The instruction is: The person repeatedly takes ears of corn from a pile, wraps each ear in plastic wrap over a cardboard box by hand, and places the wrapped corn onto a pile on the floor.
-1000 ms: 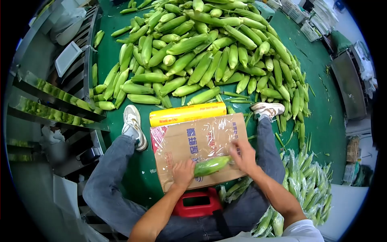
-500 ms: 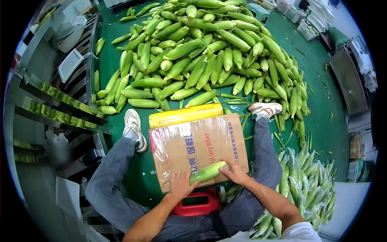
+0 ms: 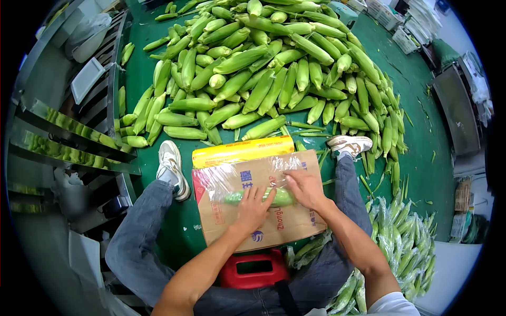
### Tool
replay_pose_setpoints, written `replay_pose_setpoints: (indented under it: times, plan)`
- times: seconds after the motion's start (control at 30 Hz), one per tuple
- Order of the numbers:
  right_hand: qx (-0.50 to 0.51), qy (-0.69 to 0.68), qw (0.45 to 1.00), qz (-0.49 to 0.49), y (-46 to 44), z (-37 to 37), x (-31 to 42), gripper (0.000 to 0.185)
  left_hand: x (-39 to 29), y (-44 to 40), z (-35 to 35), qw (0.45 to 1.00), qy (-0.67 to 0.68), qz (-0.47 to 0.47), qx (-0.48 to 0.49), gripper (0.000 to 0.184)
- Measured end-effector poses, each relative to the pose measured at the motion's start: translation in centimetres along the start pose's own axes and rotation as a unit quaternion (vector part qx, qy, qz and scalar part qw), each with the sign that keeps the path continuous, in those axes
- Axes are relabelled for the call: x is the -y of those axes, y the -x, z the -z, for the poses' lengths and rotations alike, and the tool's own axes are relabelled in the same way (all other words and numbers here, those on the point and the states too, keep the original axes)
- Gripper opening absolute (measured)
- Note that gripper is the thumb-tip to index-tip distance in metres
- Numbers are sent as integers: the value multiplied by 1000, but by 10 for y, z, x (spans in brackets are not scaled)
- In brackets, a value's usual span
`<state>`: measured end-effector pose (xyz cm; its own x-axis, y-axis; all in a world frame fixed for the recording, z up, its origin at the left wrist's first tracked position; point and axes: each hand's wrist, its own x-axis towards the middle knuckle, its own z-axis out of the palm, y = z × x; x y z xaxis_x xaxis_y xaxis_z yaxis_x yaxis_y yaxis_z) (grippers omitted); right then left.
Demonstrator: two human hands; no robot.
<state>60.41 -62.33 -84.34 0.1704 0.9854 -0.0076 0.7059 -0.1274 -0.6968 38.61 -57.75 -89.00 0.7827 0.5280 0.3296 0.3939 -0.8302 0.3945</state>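
Observation:
A green ear of corn in its husk point(image 3: 284, 197) lies crosswise on a cardboard box point(image 3: 211, 224), with clear plastic film around and beneath it. My left hand point(image 3: 254, 209) rests on the middle of the ear, fingers stretched out and spread over it. At the ear's right end is my right hand point(image 3: 307, 189), its fingers extended over the film and its thumb near the tip of the ear. A yellow-labelled roll of cling film point(image 3: 242, 151) lies along the box's far edge, and film stretches from it over the box.
A large heap of unwrapped corn point(image 3: 253, 79) covers the green floor point(image 3: 416, 121) ahead. Wrapped ears point(image 3: 403, 247) are piled at my right. A red plastic stool point(image 3: 253, 271) is between my legs. Metal racks point(image 3: 79, 137) stand on the left.
The ear of corn has moved forward and left from the box's near edge onto the film, and both hands moved forward with it. My left hand now lies over the ear.

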Motion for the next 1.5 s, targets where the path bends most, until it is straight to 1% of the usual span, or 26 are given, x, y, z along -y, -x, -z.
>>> replay_pose_setpoints:
  times: [0.03,0.13,0.17,0.27,0.33,0.47,0.53,0.6,0.7,0.77,0.8,0.83,0.87,0.93,0.97,1.0,1.07,1.1,1.13,1.2,1.3,1.33,1.37,1.4,1.43,1.5]
  plan:
    - [66,-9,998,-14,-4,-2,1,34,5,-3,-4,998,-44,20,35,62]
    - [76,165,980,85,-4,-26,-4,43,10,-5,1,985,70,92,131,71]
    - [128,200,970,54,-2,-31,-1,47,8,-4,6,977,67,80,187,68]
    - [101,292,946,96,8,-41,3,47,-6,0,21,948,117,127,267,66]
    - [111,295,945,86,10,-44,0,45,-15,5,36,884,213,156,386,70]
    - [150,304,938,71,7,-44,7,43,-53,73,51,730,413,217,499,72]
    - [150,308,937,72,6,-44,4,43,-76,125,50,528,645,308,459,62]
    - [178,261,948,27,0,-32,9,47,-96,132,85,276,742,419,444,56]
    - [225,101,969,-33,15,29,49,58,-107,142,101,32,874,268,403,60]
    - [303,-67,944,109,76,75,97,65,-119,138,112,108,857,296,407,65]
    - [405,-111,900,118,106,85,118,73,-125,139,116,140,845,313,410,68]
    - [418,-51,887,187,134,96,145,77,-126,129,114,187,816,345,425,67]
    - [483,124,858,123,155,99,169,79,-121,119,108,177,802,351,450,61]
    - [387,58,920,36,205,100,134,75,-130,87,111,439,718,282,460,60]
    - [334,4,942,-39,227,104,112,73,-124,95,76,722,581,38,372,61]
    - [277,-55,952,-114,249,106,97,71,-137,54,136,825,373,-17,424,52]
    - [244,-171,922,-246,291,115,83,72,-168,55,114,921,211,-51,322,45]
    - [216,-225,901,-303,298,118,81,73,-170,51,102,917,232,-62,318,42]
    - [198,-51,961,-186,302,132,107,71,-170,39,110,884,271,-33,379,43]
    - [165,216,957,-98,315,144,127,67,-165,51,81,726,497,22,475,43]
    - [195,284,930,-125,348,144,123,65,-183,58,80,704,496,25,507,50]
    - [233,179,933,-207,359,147,112,66,-197,69,85,832,386,-20,398,37]
    - [267,73,917,-288,373,153,97,67,-201,80,71,891,321,-105,304,28]
    - [295,-34,882,-365,389,164,85,68,-202,85,54,928,249,-187,204,20]
    - [355,-103,786,-496,403,179,77,62,-199,82,48,935,242,-213,149,16]
    - [436,-81,667,-599,422,220,86,88,-179,61,42,938,219,-266,36,9]
